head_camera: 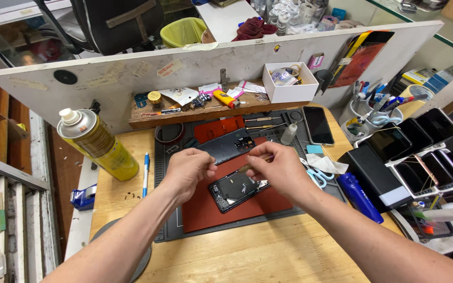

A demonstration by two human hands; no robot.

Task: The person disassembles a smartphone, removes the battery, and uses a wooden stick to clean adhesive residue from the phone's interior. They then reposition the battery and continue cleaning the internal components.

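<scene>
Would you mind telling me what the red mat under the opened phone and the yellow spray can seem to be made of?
The red mat looks like soft rubber or silicone: matte, flat, no glare. The yellow spray can appears to be metal with a glossy printed coat, given its silvery shoulder and highlights; its white nozzle looks plastic. The opened phone lies on the mat.

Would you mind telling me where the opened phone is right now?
In the head view, the opened phone lies on the red mat at the desk's centre, just below the left hand and right hand.
</scene>
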